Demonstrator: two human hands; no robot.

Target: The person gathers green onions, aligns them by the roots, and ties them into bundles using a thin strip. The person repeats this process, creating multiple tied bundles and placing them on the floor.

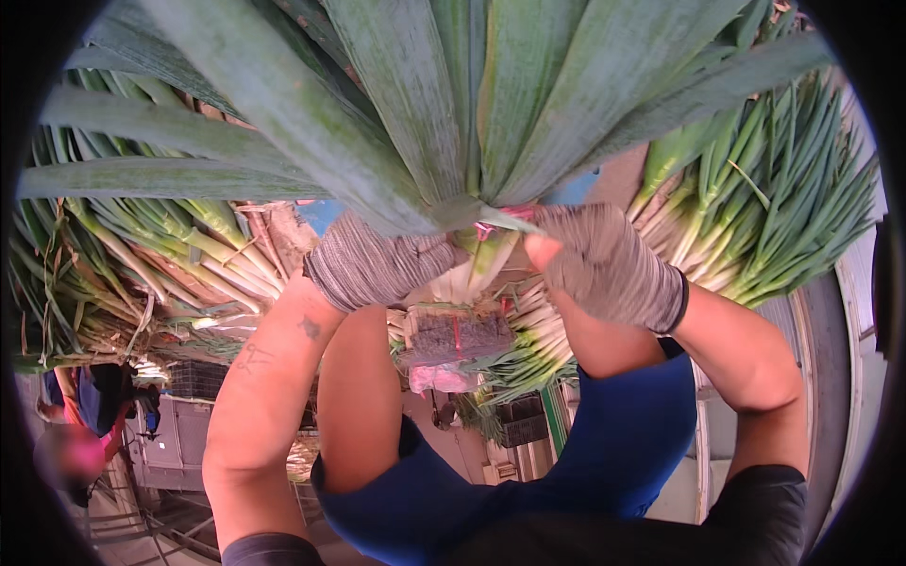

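A bunch of long green onions, its broad leaves [396, 92] fanned towards the top of the view, stands between my gloved hands. Pale stalks [471, 276] show below a pinkish-red tie [485, 230] around the bunch. My left hand [386, 262], in a grey knit glove, lies against the left side of the bunch, its fingertips partly hidden by a leaf and the stalks. My right hand [605, 262], gloved alike and blurred, is curled at the tie on the right side, with a bare fingertip showing. Whether it pinches the tie cannot be told.
Piles of green onions lie at the left [205, 247] and right [750, 205]. Between my knees are a dark block-like object [453, 332], more green onions [534, 339] and a pink plastic bag [442, 378]. Black crates [522, 421] stand beyond. Another person [92, 410] is at the lower left.
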